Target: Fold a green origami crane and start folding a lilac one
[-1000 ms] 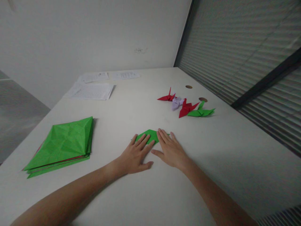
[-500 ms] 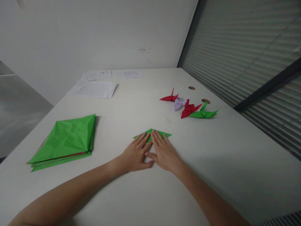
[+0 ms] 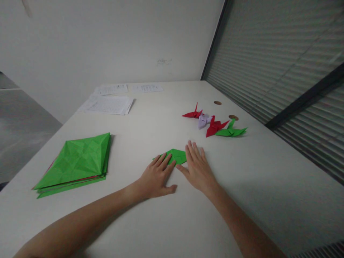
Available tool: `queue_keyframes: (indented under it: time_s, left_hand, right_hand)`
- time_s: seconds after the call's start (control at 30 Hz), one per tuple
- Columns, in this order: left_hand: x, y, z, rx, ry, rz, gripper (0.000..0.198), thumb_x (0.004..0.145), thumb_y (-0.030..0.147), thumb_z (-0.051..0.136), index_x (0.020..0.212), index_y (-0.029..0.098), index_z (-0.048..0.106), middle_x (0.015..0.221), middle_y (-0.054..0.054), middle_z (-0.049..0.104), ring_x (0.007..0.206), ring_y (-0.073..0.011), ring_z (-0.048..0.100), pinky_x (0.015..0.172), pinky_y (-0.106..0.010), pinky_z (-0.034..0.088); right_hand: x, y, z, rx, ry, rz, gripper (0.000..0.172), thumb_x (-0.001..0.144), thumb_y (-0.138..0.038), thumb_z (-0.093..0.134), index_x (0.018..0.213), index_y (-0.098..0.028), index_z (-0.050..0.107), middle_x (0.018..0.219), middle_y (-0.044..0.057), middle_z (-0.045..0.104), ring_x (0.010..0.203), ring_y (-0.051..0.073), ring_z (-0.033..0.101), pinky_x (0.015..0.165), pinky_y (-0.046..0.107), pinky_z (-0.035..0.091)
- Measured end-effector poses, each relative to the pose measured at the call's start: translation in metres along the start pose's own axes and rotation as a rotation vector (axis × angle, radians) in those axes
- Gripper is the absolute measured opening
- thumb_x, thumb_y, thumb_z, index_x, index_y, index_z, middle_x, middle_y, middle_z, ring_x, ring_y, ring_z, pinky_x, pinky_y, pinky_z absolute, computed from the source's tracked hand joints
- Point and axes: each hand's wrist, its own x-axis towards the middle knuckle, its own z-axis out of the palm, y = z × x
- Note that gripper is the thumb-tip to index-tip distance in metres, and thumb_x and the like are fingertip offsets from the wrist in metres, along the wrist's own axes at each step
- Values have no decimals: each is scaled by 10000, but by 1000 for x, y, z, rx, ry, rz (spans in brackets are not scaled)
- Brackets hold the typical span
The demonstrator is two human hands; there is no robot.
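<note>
A folded piece of green origami paper (image 3: 177, 156) lies flat on the table in front of me, with crease lines showing on its top. My left hand (image 3: 157, 176) rests palm down, its fingertips pressing on the left part of the paper and its thumb stretched to the right. My right hand (image 3: 198, 167) lies flat over the paper's right end, fingers extended and thumb apart. Both hands are open. The paper's left and right corners are mostly hidden beneath the fingers.
At the left lies a stack of creased green and red paper (image 3: 77, 159). Beyond my right hand stand two red paper cranes (image 3: 215, 126), a lilac crane (image 3: 203, 121) and a green crane (image 3: 231, 130). Printed sheets (image 3: 110, 104) lie at the back left. Window blinds (image 3: 282, 64) border the right side.
My right hand has slid to the right along the green paper, uncovering its middle. My left hand stays in place on the left part.
</note>
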Motion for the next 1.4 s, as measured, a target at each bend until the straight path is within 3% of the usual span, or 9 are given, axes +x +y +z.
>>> queue_keyframes:
  time_s: [0.1, 0.17, 0.4, 0.67, 0.8, 0.93, 1.03, 1.2, 1.4]
  left_hand:
    - [2, 1, -2, -17, -3, 9, 861, 794, 587, 565, 1483, 133, 318, 1560, -198, 283, 1452, -357, 249, 1173, -527, 238]
    - [3, 2, -3, -21, -5, 13, 873, 792, 546, 574, 1500, 127, 282, 1569, -194, 259, 1455, -353, 240, 1178, -519, 231]
    - [0, 1, 1, -32, 11, -2, 861, 812, 562, 557, 1508, 146, 266, 1567, -186, 272, 1457, -353, 235, 1181, -534, 201]
    - [-1, 0, 1, -15, 21, -6, 824, 805, 647, 533, 1436, 136, 393, 1537, -181, 345, 1437, -366, 278, 1166, -533, 218]
    - [1, 1, -2, -25, 36, 1, 844, 791, 667, 539, 1449, 163, 379, 1540, -139, 359, 1428, -364, 296, 1147, -532, 255]
    - [4, 1, -4, -43, 41, 26, 859, 780, 605, 580, 1471, 156, 338, 1554, -130, 335, 1446, -347, 258, 1164, -514, 233]
    - [8, -1, -4, -77, 44, 68, 868, 772, 565, 607, 1467, 123, 334, 1557, -154, 318, 1456, -327, 245, 1191, -510, 178]
    - [13, -5, -5, -146, 38, 100, 848, 765, 573, 630, 1423, 92, 396, 1528, -177, 364, 1433, -316, 302, 1183, -480, 239]
    - [13, -10, -4, -164, 71, 87, 783, 816, 622, 565, 1395, 115, 424, 1503, -173, 408, 1413, -292, 348, 1169, -472, 258]
  right_hand:
    - [1, -13, 3, 70, -86, -184, 842, 946, -636, 241, 1514, -14, 227, 1599, 186, 153, 1492, 301, 106, 1192, 502, 184]
    - [-1, -18, 8, 86, -147, -209, 840, 946, -633, 242, 1512, -12, 233, 1585, 199, 195, 1484, 297, 159, 1186, 503, 208]
    - [-3, -12, 13, 62, -178, -167, 895, 924, -676, 247, 1506, 4, 242, 1581, 211, 196, 1482, 290, 172, 1194, 471, 206]
    - [1, 3, 5, 9, -150, -21, 928, 905, -716, 215, 1506, -10, 248, 1558, 238, 249, 1467, 330, 208, 1171, 572, 178]
    - [4, -4, -1, 42, -106, -126, 850, 934, -659, 263, 1516, -40, 238, 1584, 207, 191, 1483, 317, 151, 1176, 567, 175]
    - [2, -11, 1, 120, -146, -261, 753, 966, -575, 296, 1531, -85, 212, 1591, 177, 204, 1483, 289, 167, 1180, 530, 208]
    - [0, -11, 7, 151, -178, -252, 777, 960, -589, 307, 1536, -84, 181, 1578, 188, 237, 1480, 291, 177, 1175, 542, 214]
    - [1, -7, 10, 208, -220, -218, 807, 951, -621, 297, 1534, -76, 176, 1568, 196, 258, 1474, 282, 201, 1174, 543, 229]
    - [5, 1, 2, 255, -166, -206, 730, 966, -578, 325, 1517, -103, 267, 1538, 177, 348, 1459, 278, 253, 1169, 535, 252]
